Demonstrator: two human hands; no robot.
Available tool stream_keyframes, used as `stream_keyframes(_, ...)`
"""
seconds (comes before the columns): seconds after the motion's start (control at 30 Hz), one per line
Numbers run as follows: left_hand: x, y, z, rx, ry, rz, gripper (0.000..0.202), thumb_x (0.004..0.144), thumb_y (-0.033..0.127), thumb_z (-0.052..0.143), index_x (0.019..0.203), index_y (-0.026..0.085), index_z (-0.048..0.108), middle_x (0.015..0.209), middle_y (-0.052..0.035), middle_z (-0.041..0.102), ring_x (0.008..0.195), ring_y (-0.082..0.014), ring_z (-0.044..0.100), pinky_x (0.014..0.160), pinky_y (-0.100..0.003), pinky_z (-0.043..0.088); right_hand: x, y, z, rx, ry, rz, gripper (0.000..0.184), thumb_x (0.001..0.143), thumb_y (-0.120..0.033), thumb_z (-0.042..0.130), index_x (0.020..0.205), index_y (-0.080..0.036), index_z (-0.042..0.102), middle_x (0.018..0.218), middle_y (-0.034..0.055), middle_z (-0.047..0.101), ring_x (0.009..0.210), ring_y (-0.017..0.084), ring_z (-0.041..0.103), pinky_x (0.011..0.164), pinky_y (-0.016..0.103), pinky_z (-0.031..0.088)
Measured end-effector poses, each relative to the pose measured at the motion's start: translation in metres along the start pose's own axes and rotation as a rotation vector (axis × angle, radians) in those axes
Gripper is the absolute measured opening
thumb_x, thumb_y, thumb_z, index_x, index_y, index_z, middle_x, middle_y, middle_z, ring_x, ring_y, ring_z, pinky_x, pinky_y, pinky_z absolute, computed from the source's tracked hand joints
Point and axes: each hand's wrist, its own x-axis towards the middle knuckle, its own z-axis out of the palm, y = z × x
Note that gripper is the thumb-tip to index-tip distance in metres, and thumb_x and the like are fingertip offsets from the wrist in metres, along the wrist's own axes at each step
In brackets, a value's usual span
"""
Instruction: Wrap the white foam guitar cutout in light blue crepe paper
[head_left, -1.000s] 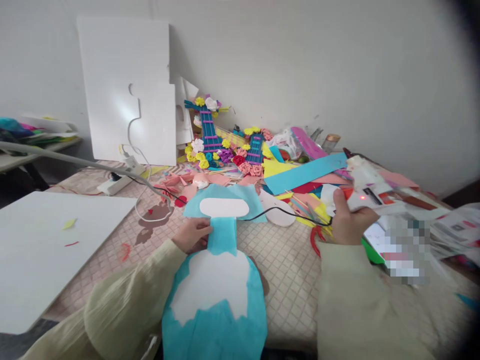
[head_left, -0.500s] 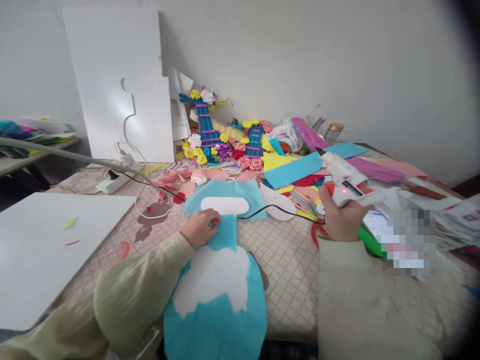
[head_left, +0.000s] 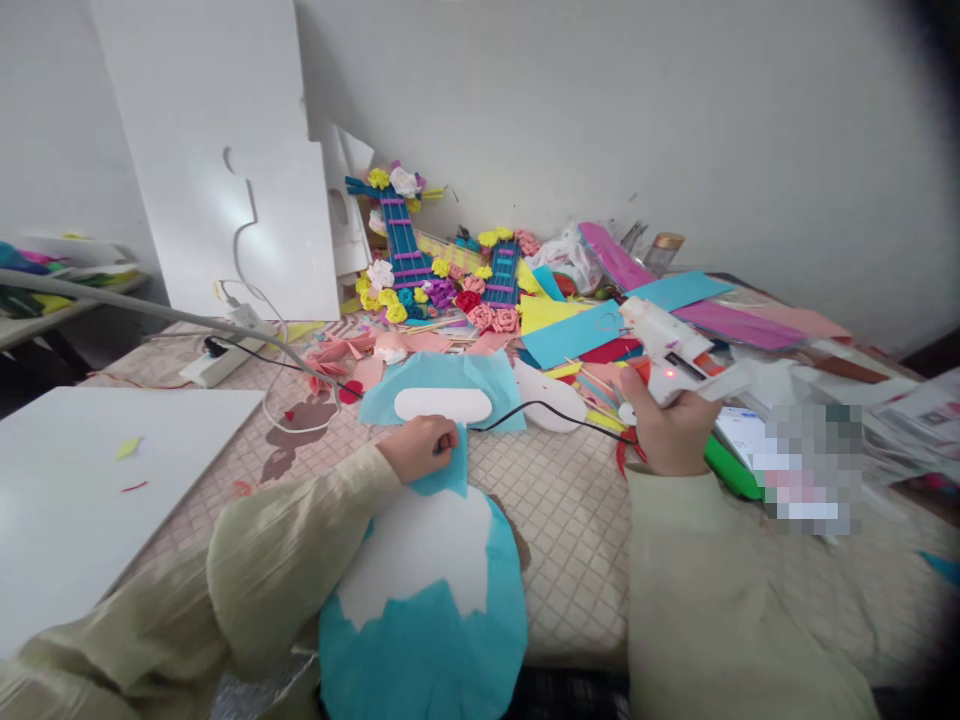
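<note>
My right hand (head_left: 679,432) grips a white hot glue gun (head_left: 664,340) with a lit red light, held up at the right. In front of me lies a rounded white board shape with a narrow neck, its edges wrapped in blue crepe paper (head_left: 427,650); a bare white patch (head_left: 420,550) shows in the middle. My left hand (head_left: 421,448) is closed over the blue paper at the neck, fingers curled against it. Just beyond rests a blue paper piece (head_left: 450,370) with a white oval card (head_left: 442,405) on it.
A black cord (head_left: 551,408) crosses the quilted tablecloth (head_left: 574,540). Flower-trimmed paper guitars (head_left: 409,250) lean at the back. A power strip (head_left: 217,365) and a white board (head_left: 67,480) lie left. On the right are a phone (head_left: 742,435) and coloured paper sheets (head_left: 570,340).
My left hand has moved right across the neck, covering more of its blue paper. My right hand still holds the glue gun; the whole view has shifted slightly.
</note>
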Motion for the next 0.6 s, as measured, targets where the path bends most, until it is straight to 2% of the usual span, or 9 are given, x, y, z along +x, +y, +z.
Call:
stream_keyframes(0.1,0.002,0.003,0.000,0.007,-0.001,-0.031,0.003,0.065,0.017,0.052,0.064,0.018,0.054,0.062,0.0006,0.052,0.055,-0.0121,0.046,0.056,-0.024,0.035,-0.001,-0.004,0.001,-0.004,-0.016,-0.021,0.011,0.070,-0.031,0.063,0.074,-0.020,0.063,0.075,0.0039,0.067,0.075,0.024,0.064,0.076,0.038,0.049)
stream_keyframes(0.23,0.005,0.010,0.004,0.045,0.026,-0.098,0.025,0.069,0.038,0.055,0.054,0.019,0.047,0.059,0.0002,0.048,0.054,-0.0128,0.042,0.053,-0.027,0.030,-0.003,-0.008,0.003,0.034,-0.017,0.021,0.009,0.069,-0.029,0.063,0.071,-0.021,0.062,0.077,0.0051,0.067,0.081,0.025,0.063,0.076,0.038,0.049)
stream_keyframes(0.3,0.007,0.015,0.007,0.066,0.046,-0.138,0.033,0.069,0.044,0.054,0.050,0.019,0.044,0.058,-0.0003,0.046,0.053,-0.0128,0.041,0.052,-0.028,0.028,-0.003,-0.010,0.004,0.050,-0.019,0.045,0.009,0.068,-0.029,0.064,0.071,-0.021,0.062,0.076,0.0050,0.067,0.082,0.025,0.063,0.077,0.037,0.049)
stream_keyframes(0.47,0.009,0.019,0.014,0.091,0.078,-0.186,0.031,0.067,0.038,0.056,0.047,0.019,0.041,0.060,-0.0011,0.046,0.052,-0.0125,0.040,0.052,-0.029,0.029,-0.005,-0.010,0.002,0.159,-0.052,0.076,0.011,0.069,-0.029,0.064,0.076,-0.021,0.062,0.078,0.0033,0.066,0.075,0.022,0.063,0.076,0.037,0.049)
stream_keyframes(0.6,0.010,0.014,0.017,0.076,0.095,-0.180,0.023,0.065,0.026,0.055,0.046,0.019,0.043,0.058,-0.0007,0.046,0.055,-0.0135,0.042,0.054,-0.028,0.032,-0.007,-0.006,-0.002,0.301,-0.178,0.181,0.013,0.072,-0.033,0.061,0.079,-0.021,0.063,0.083,0.0025,0.066,0.081,0.021,0.061,0.079,0.037,0.047)
